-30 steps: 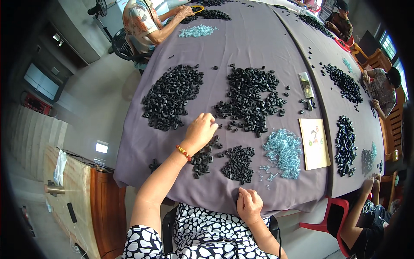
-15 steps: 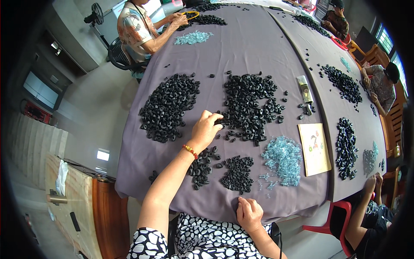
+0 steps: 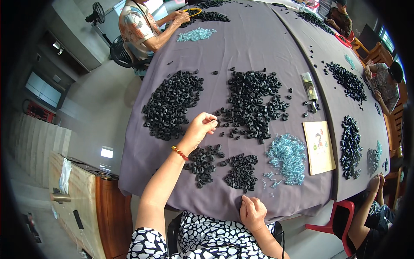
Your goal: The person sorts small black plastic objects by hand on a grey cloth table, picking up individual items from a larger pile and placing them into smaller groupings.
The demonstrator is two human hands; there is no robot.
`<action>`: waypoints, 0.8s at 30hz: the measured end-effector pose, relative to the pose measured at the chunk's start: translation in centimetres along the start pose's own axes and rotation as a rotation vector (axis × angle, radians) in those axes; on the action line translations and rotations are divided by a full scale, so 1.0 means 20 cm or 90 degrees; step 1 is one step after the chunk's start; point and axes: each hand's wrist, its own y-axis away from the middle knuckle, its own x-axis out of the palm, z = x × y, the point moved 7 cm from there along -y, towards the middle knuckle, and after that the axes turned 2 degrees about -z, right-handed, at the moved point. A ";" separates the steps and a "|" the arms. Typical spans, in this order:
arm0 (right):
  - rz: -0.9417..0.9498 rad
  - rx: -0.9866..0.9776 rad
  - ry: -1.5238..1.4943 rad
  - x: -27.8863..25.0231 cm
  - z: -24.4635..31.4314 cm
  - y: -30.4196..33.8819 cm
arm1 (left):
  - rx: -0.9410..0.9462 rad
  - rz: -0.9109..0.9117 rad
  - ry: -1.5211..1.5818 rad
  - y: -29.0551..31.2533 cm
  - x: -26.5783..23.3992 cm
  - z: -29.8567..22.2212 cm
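Note:
My left hand (image 3: 202,128), with a beaded bracelet on its wrist, has its thumb and fingertips pinched together at the left edge of the large pile of small black plastic parts (image 3: 254,103). A dark piece shows at the fingertips. My right hand (image 3: 253,212) rests at the table's near edge with its fingers curled in; whatever they hold, if anything, is hidden. Between the hands lie a small pile of black parts (image 3: 242,172) and a looser group of black parts (image 3: 202,166). A heap of clear bluish springs (image 3: 288,159) lies to the right.
Another large black pile (image 3: 172,105) is at the left. A booklet (image 3: 319,146) and a clear-and-dark tool or packet (image 3: 309,88) lie at the right on the grey tablecloth (image 3: 215,198). Other people sit around the table with their own piles.
My left hand has drawn slightly back from the large black pile, and its spread fingers have closed into a pinch. My right hand stays at the table edge. The view has shifted slightly.

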 end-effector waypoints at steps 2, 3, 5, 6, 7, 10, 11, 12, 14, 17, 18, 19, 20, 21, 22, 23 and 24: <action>0.004 0.001 0.001 0.00 0.00 0.00 | -0.090 0.036 0.042 0.07 0.02 -0.03; 0.006 0.003 0.005 0.00 0.00 0.00 | -0.115 0.060 0.028 0.09 0.02 -0.03; 0.006 -0.002 0.002 0.00 0.00 -0.01 | -0.135 0.089 -0.046 0.14 0.00 -0.03; 0.005 -0.006 0.003 0.00 0.01 -0.01 | -0.155 0.122 -0.119 0.16 0.01 -0.03; 0.006 -0.005 0.003 0.00 0.01 -0.01 | -0.182 0.149 -0.221 0.19 0.03 -0.08; 0.009 0.002 0.006 0.00 0.00 -0.01 | -0.008 0.159 -0.402 0.17 0.06 -0.14; 0.007 0.002 0.008 0.00 0.00 -0.01 | -0.008 0.160 -0.403 0.16 0.07 -0.14; 0.005 0.002 0.011 0.00 0.00 -0.01 | 0.035 0.107 -0.442 0.14 0.07 -0.17; 0.005 0.000 0.009 0.00 0.00 -0.01 | 0.122 -0.005 -0.516 0.08 0.05 -0.23; 0.007 0.000 0.006 0.00 0.01 -0.01 | 0.112 -0.020 -0.511 0.00 0.03 -0.15; 0.008 0.000 0.003 0.00 0.01 -0.01 | 0.095 -0.021 -0.507 -0.01 0.03 -0.12; 0.005 0.000 0.006 0.00 0.01 -0.01 | 0.099 -0.019 -0.507 -0.02 0.04 -0.13; 0.009 0.006 0.006 0.00 0.00 0.00 | 0.092 -0.053 -0.514 -0.02 0.04 -0.13; 0.013 0.012 0.006 0.00 0.00 0.00 | 0.085 -0.088 -0.522 -0.03 0.04 -0.13; 0.012 0.008 0.004 0.00 0.00 0.00 | 0.086 -0.092 -0.523 -0.03 0.04 -0.13; 0.009 0.001 0.006 0.00 0.01 0.00 | 0.091 -0.105 -0.505 -0.03 0.04 -0.13; 0.006 -0.006 0.008 -0.01 0.02 -0.01 | 0.095 -0.118 -0.487 -0.03 0.03 -0.13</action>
